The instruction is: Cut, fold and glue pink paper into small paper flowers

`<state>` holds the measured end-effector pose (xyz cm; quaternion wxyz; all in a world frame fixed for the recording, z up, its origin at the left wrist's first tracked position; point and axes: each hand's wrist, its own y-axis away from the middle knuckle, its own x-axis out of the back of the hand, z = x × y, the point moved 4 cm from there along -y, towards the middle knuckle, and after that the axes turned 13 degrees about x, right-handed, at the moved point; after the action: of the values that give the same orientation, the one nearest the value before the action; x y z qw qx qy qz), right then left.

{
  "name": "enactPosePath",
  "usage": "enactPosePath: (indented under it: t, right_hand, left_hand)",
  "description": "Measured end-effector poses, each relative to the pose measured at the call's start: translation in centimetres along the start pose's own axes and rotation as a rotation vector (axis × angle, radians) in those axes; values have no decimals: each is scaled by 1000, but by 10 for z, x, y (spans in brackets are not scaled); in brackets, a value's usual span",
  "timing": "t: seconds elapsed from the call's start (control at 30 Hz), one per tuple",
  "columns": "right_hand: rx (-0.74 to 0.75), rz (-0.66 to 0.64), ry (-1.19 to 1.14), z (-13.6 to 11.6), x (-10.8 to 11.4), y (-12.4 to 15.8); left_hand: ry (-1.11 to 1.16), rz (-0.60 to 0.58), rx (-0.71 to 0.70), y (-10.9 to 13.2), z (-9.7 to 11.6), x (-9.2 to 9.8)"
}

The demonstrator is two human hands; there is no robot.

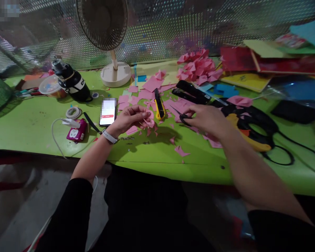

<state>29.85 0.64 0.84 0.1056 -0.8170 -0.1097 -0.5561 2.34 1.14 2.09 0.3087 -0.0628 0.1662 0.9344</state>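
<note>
- Left hand (133,118): thumb and fingers pinched together on a small pink paper piece (150,122), held just above the green table (39,133), near its front edge.
- Right hand (204,118): fingers curled closed about the handles of black scissors (183,116); blades point towards the left hand, apart from the paper. Whether the blades are parted, cannot tell.
- Between the hands, a yellow cutter (160,107) lies on the table; blade out or in, not clear. A sideways reach could knock it or catch skin.
- Main risk, as judged: scissor tips nicking the left fingers, since the pinch leaves little paper clear of them.
- A tight pinch may also crease the thin paper; a loose one may let it twist.
- Pink scraps (182,151) litter the table; a dropped piece could be lost among them.
</note>
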Motion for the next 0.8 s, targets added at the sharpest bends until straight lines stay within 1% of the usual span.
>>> enactPosePath:
  t: [0.13, 0.23, 0.3, 0.37, 0.43, 0.5, 0.57, 0.67, 0.73, 0.8]
  right_hand:
    - [-77, -4, 114, -7, 2, 1]
    - [-127, -48, 170, 2, -3, 0]
    - [-106, -68, 148, 14, -8, -2]
    - [-58, -101, 73, 27, -13, -5]
    - [-5, -126, 14, 37, -14, -6]
    - [30, -91, -2, 39, -10, -5]
    - [46, 10, -16, 32, -4, -3]
    - [112, 169, -128, 9, 0, 2]
    - [194, 213, -196, -8, -5, 4]
    - [262, 213, -217, -20, -11, 4]
  left_hand:
    - [-29, 85, 8, -5, -4, 2]
    - [-24, 99, 5, -8, -5, 3]
    - [-8, 108, -20, -9, -4, 5]
    - [4, 115, -43, -8, -3, 8]
    - [2, 105, -38, -9, -3, 8]
    - [2, 87, -10, -10, -6, 8]
    - [23, 87, 28, -12, -11, 8]
    - [74, 101, 72, -15, -17, 7]
    - [93, 94, 88, -16, -19, 5]
    - [100, 73, 101, -17, -20, 3]
